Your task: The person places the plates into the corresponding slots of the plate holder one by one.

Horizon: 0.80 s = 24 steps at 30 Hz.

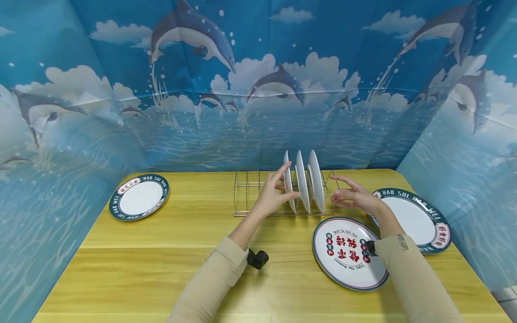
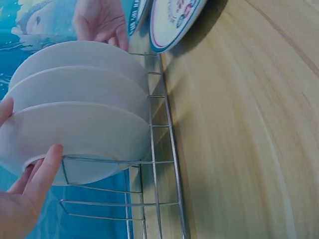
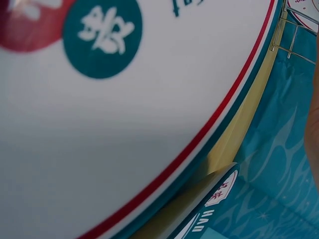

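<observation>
1. Head view: the left standing plate (image 1: 288, 181), the middle standing plate (image 1: 301, 184) and the right standing plate (image 1: 317, 184) are held upright by the wire rack (image 1: 242, 211), whose left slots are not filled. The left standing plate is touched by the left hand (image 1: 271, 193), its fingers and thumb spread; the right hand (image 1: 355, 196) is held beside the rack's right end, fingers parted, with nothing gripped. The small plate (image 1: 141, 197), the red-lettered plate (image 1: 348, 249) and the large green-rimmed plate (image 1: 409, 220) are laid flat on the table (image 1: 153, 269), so the racking is judged about half done.
2. Left wrist view: the left standing plate is met by spread fingers; no pinch is seen.
3. Right wrist view: much is filled by the red-lettered plate, not yet racked; the right hand's state cannot be told here.
</observation>
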### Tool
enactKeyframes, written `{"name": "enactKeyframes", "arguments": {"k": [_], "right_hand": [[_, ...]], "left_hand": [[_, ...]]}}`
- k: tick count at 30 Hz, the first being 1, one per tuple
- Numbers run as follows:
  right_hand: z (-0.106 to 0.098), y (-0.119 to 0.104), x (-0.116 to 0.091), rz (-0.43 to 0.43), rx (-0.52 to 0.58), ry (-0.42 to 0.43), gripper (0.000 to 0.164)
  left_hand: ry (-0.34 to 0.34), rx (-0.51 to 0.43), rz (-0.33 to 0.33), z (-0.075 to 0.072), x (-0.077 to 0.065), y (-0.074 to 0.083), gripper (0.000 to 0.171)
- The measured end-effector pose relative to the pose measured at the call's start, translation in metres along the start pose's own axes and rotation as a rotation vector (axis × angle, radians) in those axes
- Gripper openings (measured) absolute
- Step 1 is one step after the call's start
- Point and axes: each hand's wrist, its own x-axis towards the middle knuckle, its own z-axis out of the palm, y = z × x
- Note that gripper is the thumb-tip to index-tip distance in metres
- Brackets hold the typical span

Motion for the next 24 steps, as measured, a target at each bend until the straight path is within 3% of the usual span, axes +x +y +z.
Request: {"name": "enactKeyframes", "arguments": {"k": [5,10,14,19,24], "right_hand": [[0.0,0.0,0.0,-0.004,-0.003,-0.001,0.063],[0.0,0.001,0.0,-0.005,0.001,-0.006,0.063],[0.0,0.001,0.0,-0.005,0.003,-0.008,0.063],[0.0,0.0,0.0,-0.003,0.005,-0.008,0.065],[0.0,0.001,0.0,-0.002,0.008,-0.008,0.064]], "left_hand": [[-0.027,-0.089,-0.034,-0.01,-0.006,-0.002,0.083],[0.017,-0.15,-0.007,-0.028,-0.016,-0.006,0.081],[0.087,-0.218,0.014,-0.05,-0.029,-0.004,0.078],[0.212,-0.257,-0.015,-0.082,-0.054,-0.001,0.077],[0.378,-0.286,-0.045,-0.112,-0.073,-0.025,0.076]]}}
